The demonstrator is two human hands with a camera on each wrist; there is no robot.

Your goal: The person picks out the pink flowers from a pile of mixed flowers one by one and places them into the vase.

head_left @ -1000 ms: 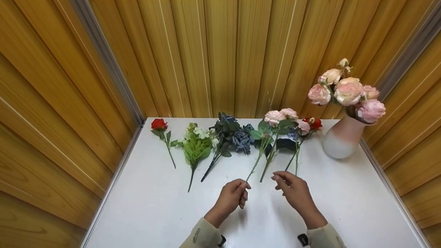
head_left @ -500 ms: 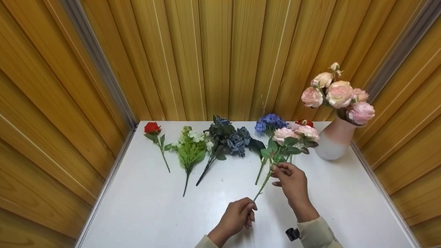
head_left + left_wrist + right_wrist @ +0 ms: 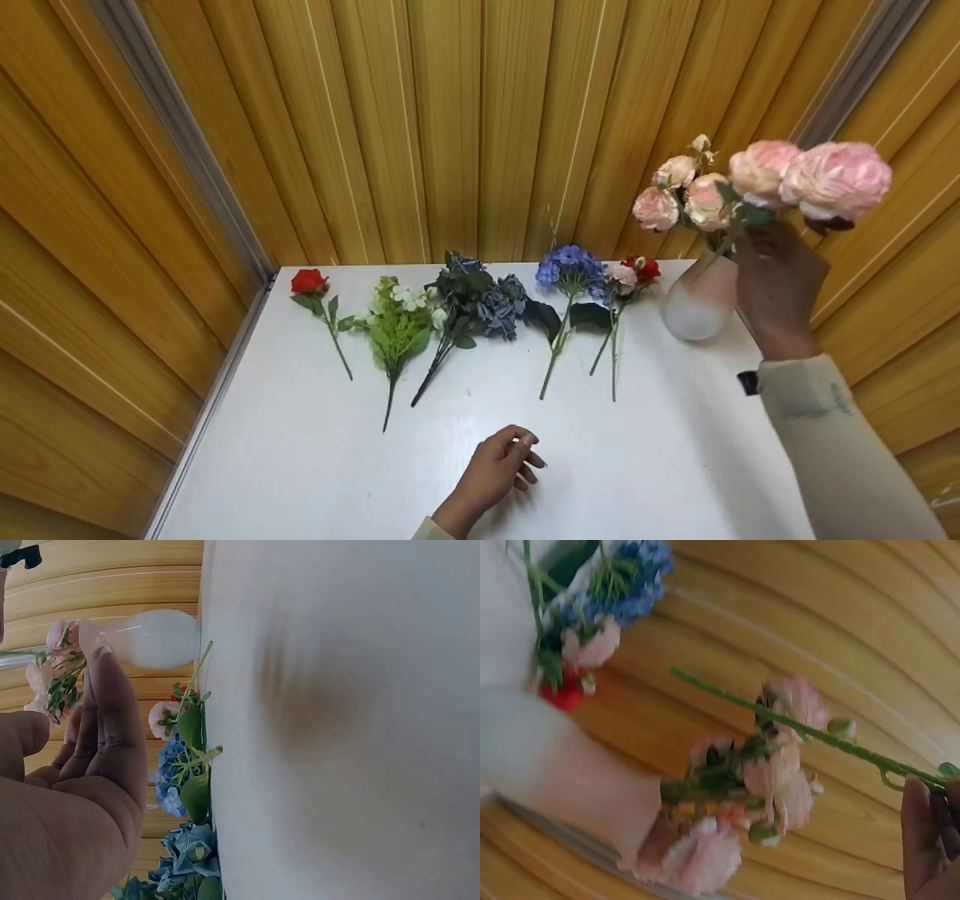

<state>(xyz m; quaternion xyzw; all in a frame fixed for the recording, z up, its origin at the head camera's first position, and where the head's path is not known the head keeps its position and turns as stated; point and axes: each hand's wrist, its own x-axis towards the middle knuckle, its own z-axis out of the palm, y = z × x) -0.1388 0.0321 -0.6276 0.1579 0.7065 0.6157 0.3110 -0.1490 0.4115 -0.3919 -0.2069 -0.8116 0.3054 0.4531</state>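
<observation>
My right hand (image 3: 784, 277) pinches the green stem of a pink peony (image 3: 836, 180) with two large blooms, raised at the vase (image 3: 694, 311). In the right wrist view its bare stem (image 3: 802, 727) points across the pink peonies (image 3: 780, 780) standing in the vase, its cut end in the air. That vase, frosted white below and pink above, is partly covered by the hand in the head view. My left hand (image 3: 495, 469) hovers over the front of the table, fingers loosely bent, holding nothing; the left wrist view shows its palm and fingers (image 3: 112, 712) bare.
Along the back of the white table (image 3: 300, 465) lie a red rose (image 3: 309, 282), a green and white spray (image 3: 401, 330), dusky blue flowers (image 3: 499, 304), a blue hydrangea (image 3: 568, 270) and a small pink and red bunch (image 3: 634, 274). Wood-look panels (image 3: 442, 135) stand behind.
The pink peony, first held low by my left hand, passed to my right hand, which lifted it up and right to the vase. My left hand let go and stayed near the front.
</observation>
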